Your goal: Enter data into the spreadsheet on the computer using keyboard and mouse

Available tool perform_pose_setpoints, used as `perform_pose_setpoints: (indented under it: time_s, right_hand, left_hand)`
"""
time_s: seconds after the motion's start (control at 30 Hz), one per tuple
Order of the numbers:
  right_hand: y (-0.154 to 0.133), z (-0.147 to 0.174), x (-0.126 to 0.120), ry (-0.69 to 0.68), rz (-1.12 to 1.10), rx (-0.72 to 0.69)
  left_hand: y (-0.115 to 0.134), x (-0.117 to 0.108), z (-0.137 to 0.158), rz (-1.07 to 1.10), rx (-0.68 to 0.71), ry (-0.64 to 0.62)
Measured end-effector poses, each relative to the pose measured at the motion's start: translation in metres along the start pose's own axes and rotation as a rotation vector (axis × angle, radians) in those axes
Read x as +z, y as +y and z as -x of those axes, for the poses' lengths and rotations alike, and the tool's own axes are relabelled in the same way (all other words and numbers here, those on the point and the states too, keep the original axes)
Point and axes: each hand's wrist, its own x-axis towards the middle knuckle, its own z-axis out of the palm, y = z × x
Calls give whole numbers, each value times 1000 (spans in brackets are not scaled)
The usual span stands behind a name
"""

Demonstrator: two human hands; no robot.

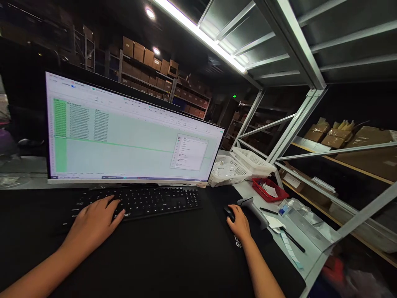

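Observation:
My left hand (94,219) rests on the left part of a black keyboard (161,200), fingers spread over the keys and thumb stretched out along its front edge. My right hand (239,222) is wrapped over a black computer mouse (229,212) on a dark desk mat (161,252). Just right of that hand lies a grey handheld scanner (256,212). Behind the keyboard stands a wide monitor (136,136) with a spreadsheet and a small pop-up window on its screen. My palm hides part of the mouse.
Beyond the monitor's right edge are white plastic baskets (229,176) and a red basket (270,190). A small bottle (285,207), a black pen (269,211) and a strip of labels (290,250) lie on the right. A metal shelf frame (288,128) rises there; boxes (356,142) fill shelves behind.

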Motion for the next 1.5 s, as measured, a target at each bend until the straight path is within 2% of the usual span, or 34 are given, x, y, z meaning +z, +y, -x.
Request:
perform_pose_setpoints:
  time_s: [0.2,0.33,0.5,0.6,0.77,0.9,1.07,1.23,1.5]
  right_hand:
    - [4,-1,1,-7,-26,-8]
    - [9,-1,4,-15,-32,-1]
    - [13,-2,8,-16,-45,-12]
    - [12,-3,8,-13,-48,-16]
    - [9,-2,8,5,-50,-21]
    - [10,-3,9,4,-58,-28]
    - [11,-3,11,11,-58,-9]
    - [13,-2,11,-7,-52,-12]
    - [14,-3,12,-13,-28,-8]
  left_hand:
    - [-4,11,0,56,37,0]
    - [3,12,4,141,170,-45]
    - [40,6,-3,112,321,-235]
    - [68,10,-18,113,409,-272]
    - [109,28,-40,137,433,-203]
    - [122,38,-47,154,390,-84]
    - [113,53,-40,144,369,52]
    - [101,68,-32,82,418,96]
    - [100,79,-32,13,461,201]
